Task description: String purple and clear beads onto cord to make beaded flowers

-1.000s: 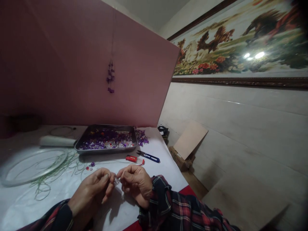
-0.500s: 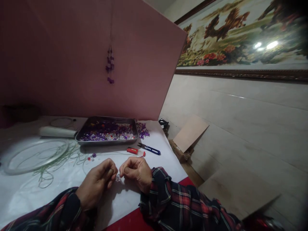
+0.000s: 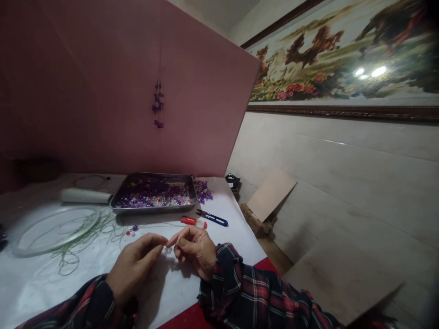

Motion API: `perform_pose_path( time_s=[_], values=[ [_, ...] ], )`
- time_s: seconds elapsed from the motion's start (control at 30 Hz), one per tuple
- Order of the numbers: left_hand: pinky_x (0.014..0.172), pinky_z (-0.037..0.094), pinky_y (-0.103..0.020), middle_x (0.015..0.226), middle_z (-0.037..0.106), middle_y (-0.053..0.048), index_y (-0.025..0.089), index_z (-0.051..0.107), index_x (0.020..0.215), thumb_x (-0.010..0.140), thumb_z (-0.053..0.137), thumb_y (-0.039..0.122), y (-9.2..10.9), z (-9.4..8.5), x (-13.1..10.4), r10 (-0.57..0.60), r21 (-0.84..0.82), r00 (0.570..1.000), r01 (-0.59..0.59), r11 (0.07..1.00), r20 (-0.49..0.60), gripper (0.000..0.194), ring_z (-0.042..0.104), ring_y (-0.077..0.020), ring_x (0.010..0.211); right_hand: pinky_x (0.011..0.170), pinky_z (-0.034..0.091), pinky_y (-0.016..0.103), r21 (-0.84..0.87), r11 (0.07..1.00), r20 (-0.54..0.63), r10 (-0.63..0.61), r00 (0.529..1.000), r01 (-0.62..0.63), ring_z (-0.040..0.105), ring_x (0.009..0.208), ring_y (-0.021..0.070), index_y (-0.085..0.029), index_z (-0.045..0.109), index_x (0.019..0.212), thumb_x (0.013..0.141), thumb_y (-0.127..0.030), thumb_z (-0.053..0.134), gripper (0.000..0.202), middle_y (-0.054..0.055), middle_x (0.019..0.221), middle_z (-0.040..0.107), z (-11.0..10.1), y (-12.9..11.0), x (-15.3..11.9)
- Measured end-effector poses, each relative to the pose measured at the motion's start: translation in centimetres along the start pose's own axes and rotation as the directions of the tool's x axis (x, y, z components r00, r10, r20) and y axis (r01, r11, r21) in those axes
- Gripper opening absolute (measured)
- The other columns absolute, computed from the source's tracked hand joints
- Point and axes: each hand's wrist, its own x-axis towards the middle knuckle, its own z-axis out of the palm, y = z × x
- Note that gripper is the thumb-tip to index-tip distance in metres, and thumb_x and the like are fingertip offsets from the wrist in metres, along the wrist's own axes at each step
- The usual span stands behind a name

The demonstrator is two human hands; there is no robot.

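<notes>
A small clear bead piece (image 3: 168, 250) shows between my two hands, just over the white table covering. My left hand (image 3: 135, 266) has its thumb and fingers brought together in a pinch at that piece, the fingers fairly straight. My right hand (image 3: 196, 250) curls closed beside it, thumb against the fingers, its index fingertip reaching to the left fingertips. Whatever lies inside the right pinch is too small to make out. Behind the hands lie a red-handled tool (image 3: 194, 222) with a clear part and blue thread snips (image 3: 212, 218).
A metal tray (image 3: 154, 210) holds purple, clear and red beads; more purple beads (image 3: 204, 191) lie beside it. Green cord (image 3: 85, 230) tangles near a clear ring-shaped coil (image 3: 20, 246). A few loose beads (image 3: 135, 227) sit left of my hands. A purple bead string (image 3: 158, 107) hangs on the pink panel.
My left fingers have straightened from a curled grip, and their tips now meet my right index fingertip. The clear piece stays between the hands. The view has tipped slightly upward.
</notes>
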Motion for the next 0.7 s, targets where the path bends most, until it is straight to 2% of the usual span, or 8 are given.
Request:
perform_pose_path(
  time_s=[0.1,0.2,0.27,0.33,0.37,0.47,0.57,0.7],
  values=[
    [0.061,0.039,-0.028,0.065,0.060,-0.002,0.023,0.067,0.062,0.071,0.062,0.025,-0.2,-0.1,0.0,0.255,0.253,0.967,-0.253,0.934,0.023,0.011,0.054,-0.0177,0.062,0.041,0.033,0.016,0.006,1.000,-0.005,-0.012,1.000,0.012,0.051,0.048,0.0063,-0.013,0.057,0.062,0.064,-0.041,0.081,0.037,0.006,0.073,0.069,0.0,-0.1,0.0],
    [0.061,0.038,-0.028,0.064,0.057,-0.002,0.024,0.065,0.058,0.072,0.062,0.025,-0.3,-0.4,0.2,0.293,0.324,0.956,-0.287,0.902,0.032,0.014,0.052,-0.0177,0.061,0.040,0.034,0.015,0.024,1.000,-0.017,-0.006,1.000,0.006,0.053,0.047,0.0064,-0.013,0.058,0.063,0.063,-0.042,0.082,0.037,0.005,0.070,0.069,-0.1,-0.2,0.1],
    [0.061,0.038,-0.028,0.063,0.057,-0.002,0.023,0.064,0.057,0.070,0.064,0.030,-0.1,-0.6,0.3,0.214,0.254,0.977,-0.210,0.944,0.011,0.014,0.051,-0.0177,0.062,0.039,0.034,0.016,0.024,1.000,-0.050,-0.006,0.999,0.007,0.052,0.046,0.0062,-0.013,0.060,0.064,0.061,-0.043,0.083,0.037,0.004,0.066,0.068,-0.3,-0.1,0.2],
    [0.054,0.036,-0.026,0.059,0.054,0.000,0.021,0.063,0.059,0.068,0.068,0.035,0.2,-0.7,0.4,0.022,0.067,1.000,-0.023,0.997,0.018,0.017,0.047,-0.0148,0.055,0.040,0.035,0.016,0.014,1.000,-0.098,-0.004,0.995,0.005,0.051,0.045,0.0058,-0.012,0.061,0.062,0.059,-0.043,0.083,0.038,0.003,0.062,0.067,-0.5,0.1,0.4],
    [0.050,0.033,-0.025,0.056,0.052,0.002,0.020,0.064,0.062,0.066,0.070,0.037,0.4,-0.7,0.3,-0.093,-0.055,0.995,0.095,0.994,0.039,0.019,0.044,-0.0127,0.051,0.041,0.036,0.016,0.009,1.000,-0.119,-0.001,0.993,0.002,0.051,0.045,0.0058,-0.013,0.060,0.061,0.058,-0.042,0.084,0.038,0.003,0.061,0.067,-0.5,0.3,0.5],
    [0.044,0.027,-0.021,0.055,0.052,0.004,0.017,0.066,0.072,0.059,0.078,0.035,0.9,-0.5,0.1,-0.313,-0.360,0.937,0.349,0.865,0.155,0.026,0.039,-0.0079,0.045,0.041,0.037,0.017,0.001,1.000,-0.120,0.022,0.992,-0.022,0.051,0.044,0.0064,-0.013,0.059,0.060,0.055,-0.043,0.085,0.040,0.002,0.059,0.066,-0.6,0.7,0.5],
    [0.044,0.029,-0.019,0.055,0.056,0.001,0.015,0.067,0.071,0.059,0.080,0.030,1.0,-0.3,0.1,-0.327,-0.469,0.910,0.412,0.781,0.255,0.023,0.043,-0.0075,0.046,0.041,0.037,0.018,0.007,0.999,-0.086,0.048,0.995,-0.048,0.050,0.042,0.0072,-0.014,0.059,0.062,0.055,-0.044,0.084,0.040,0.000,0.053,0.062,-0.4,1.0,0.3],
    [0.050,0.038,-0.024,0.054,0.060,-0.003,0.015,0.062,0.061,0.065,0.072,0.027,0.9,-0.1,0.1,-0.295,-0.446,0.913,0.398,0.802,0.283,0.016,0.050,-0.0123,0.050,0.044,0.036,0.019,-0.049,0.996,-0.030,0.071,0.997,-0.072,0.050,0.045,0.0070,-0.014,0.058,0.062,0.057,-0.044,0.082,0.040,0.000,0.059,0.064,-0.3,0.6,0.0]
  ],
)
